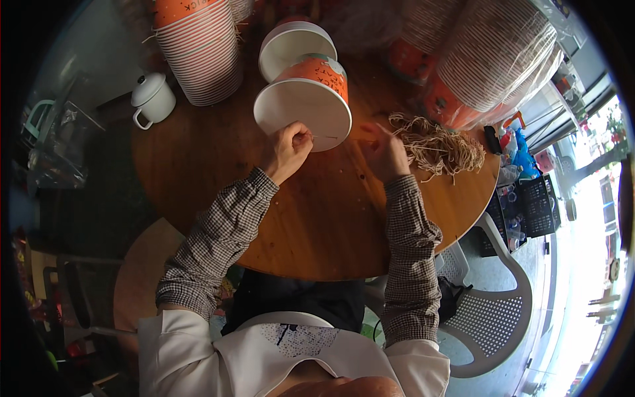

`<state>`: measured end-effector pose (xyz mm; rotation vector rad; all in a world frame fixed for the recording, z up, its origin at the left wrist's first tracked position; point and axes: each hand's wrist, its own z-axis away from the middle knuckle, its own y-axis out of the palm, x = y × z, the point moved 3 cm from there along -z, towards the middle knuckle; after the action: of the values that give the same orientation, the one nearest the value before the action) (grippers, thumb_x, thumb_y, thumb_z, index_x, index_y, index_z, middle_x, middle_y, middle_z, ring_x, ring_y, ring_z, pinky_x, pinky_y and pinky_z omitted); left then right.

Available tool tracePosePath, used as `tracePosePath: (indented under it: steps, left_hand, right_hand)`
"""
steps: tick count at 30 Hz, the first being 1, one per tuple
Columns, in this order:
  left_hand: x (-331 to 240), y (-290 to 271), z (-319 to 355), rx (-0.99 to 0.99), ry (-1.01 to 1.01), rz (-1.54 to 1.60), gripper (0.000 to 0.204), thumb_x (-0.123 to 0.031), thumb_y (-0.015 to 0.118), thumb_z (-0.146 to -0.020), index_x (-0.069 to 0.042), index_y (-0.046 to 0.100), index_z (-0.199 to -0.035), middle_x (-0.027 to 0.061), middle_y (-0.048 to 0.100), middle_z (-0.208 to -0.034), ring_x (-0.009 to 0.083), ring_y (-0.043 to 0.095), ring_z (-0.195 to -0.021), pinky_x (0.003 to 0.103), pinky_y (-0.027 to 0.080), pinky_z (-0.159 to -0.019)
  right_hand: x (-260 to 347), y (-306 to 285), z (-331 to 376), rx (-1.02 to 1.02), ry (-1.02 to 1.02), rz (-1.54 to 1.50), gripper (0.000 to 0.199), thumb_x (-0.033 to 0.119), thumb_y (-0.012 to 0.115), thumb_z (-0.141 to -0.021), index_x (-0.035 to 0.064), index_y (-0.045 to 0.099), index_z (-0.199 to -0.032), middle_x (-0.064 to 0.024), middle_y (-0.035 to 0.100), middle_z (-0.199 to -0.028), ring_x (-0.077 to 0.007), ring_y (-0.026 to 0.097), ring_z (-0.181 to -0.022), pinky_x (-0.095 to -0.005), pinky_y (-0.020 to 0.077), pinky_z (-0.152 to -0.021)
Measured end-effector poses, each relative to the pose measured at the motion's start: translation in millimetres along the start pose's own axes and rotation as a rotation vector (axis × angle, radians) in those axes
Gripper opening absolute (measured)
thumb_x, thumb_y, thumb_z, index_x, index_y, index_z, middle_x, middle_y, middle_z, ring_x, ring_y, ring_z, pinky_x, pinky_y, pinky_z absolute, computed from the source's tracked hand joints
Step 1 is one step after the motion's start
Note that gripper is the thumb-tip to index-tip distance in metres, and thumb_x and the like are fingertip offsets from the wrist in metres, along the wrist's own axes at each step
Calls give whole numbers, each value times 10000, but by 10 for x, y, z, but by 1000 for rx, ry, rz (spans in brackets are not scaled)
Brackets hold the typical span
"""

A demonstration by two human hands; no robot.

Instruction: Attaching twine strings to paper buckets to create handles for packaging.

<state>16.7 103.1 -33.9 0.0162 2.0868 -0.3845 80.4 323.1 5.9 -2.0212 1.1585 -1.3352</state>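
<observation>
An orange printed paper bucket (303, 109) lies tipped on the table with its round white side toward me. My left hand (291, 149) is closed at the lower left of its rim, fingertips pinched together. A short thin string (325, 137) runs from those fingertips across the white surface. To the right of the bucket, apart from it, my right hand (387, 153) is smeared by motion, its fingers partly bent; whether it holds anything is not clear. Close beside that hand spreads a loose heap of tan strings (446, 149).
Another white-lined bucket (297, 49) sits behind the first. Tall stacks of nested buckets stand at back left (202, 59) and, wrapped in clear plastic, back right (489, 59). A white lidded enamel mug (153, 99) is at left. A grey plastic chair (493, 314) stands right of the round wooden table (317, 225).
</observation>
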Motion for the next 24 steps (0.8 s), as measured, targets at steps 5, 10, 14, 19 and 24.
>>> tracePosePath:
  steps: [5,10,14,19,24]
  left_hand:
    - [-365,-8,18,0,122,20,61,-57,603,-814,-2,577,-819,79,611,-750,182,605,-691,298,494,-647]
    - [-645,-61,59,96,254,39,13,-24,576,-833,-18,587,-828,70,605,-818,184,597,-782,308,496,-699]
    - [-811,24,98,235,260,188,33,2,570,-855,-18,595,-858,48,600,-902,165,591,-830,292,501,-762]
    - [-798,45,104,177,370,134,34,7,603,-845,-17,606,-869,52,606,-928,176,602,-858,295,512,-770]
    - [-854,43,93,146,511,80,48,6,629,-836,-23,618,-872,64,633,-973,189,623,-889,312,522,-783]
  right_hand:
    - [521,119,184,122,-100,-195,133,131,639,-822,47,667,-921,-145,683,-834,-298,674,-750,-365,527,-673]
    - [774,63,222,22,-184,-289,88,112,626,-821,45,656,-870,-149,663,-774,-352,645,-695,-416,525,-638]
    - [663,50,221,7,-51,-263,82,108,627,-818,57,666,-869,-155,663,-764,-337,648,-678,-399,527,-613]
    - [633,125,238,29,-41,-274,97,116,637,-805,76,669,-887,-156,666,-790,-351,647,-715,-409,527,-628]
    - [647,198,238,-16,-101,-197,118,137,639,-800,81,663,-902,-145,668,-815,-349,645,-750,-431,526,-656]
